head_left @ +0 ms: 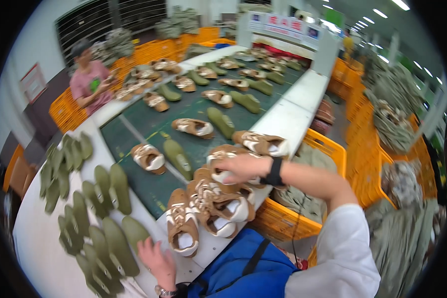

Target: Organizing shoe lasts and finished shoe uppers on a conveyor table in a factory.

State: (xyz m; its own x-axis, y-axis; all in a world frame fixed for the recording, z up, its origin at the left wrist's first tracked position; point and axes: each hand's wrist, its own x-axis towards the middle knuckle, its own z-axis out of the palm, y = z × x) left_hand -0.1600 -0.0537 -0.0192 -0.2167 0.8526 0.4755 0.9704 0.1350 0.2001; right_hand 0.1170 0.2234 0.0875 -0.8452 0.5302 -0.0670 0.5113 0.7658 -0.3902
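Note:
My right hand point(242, 168) reaches across the pile at the table's near edge. Its fingers curl over the collar of a brown and white sneaker point(222, 153). Just below it, more brown sneakers point(211, 198) lie heaped together, and one lace-up sneaker point(182, 221) stands apart, toe pointing away. My left hand point(159, 263) is low on the white tabletop, fingers apart, with the fingertips by the near end of a green insole point(134, 232). Left of it, several green insoles point(118, 246) lie in overlapping rows.
A green conveyor belt point(144, 126) carries sneakers and insoles toward a white machine point(283, 32). Across it at the far left, a person in a pink shirt point(90, 82) has both hands raised. Orange crates point(328, 144) with greenish cloth stand at right; a blue cloth point(248, 265) is below me.

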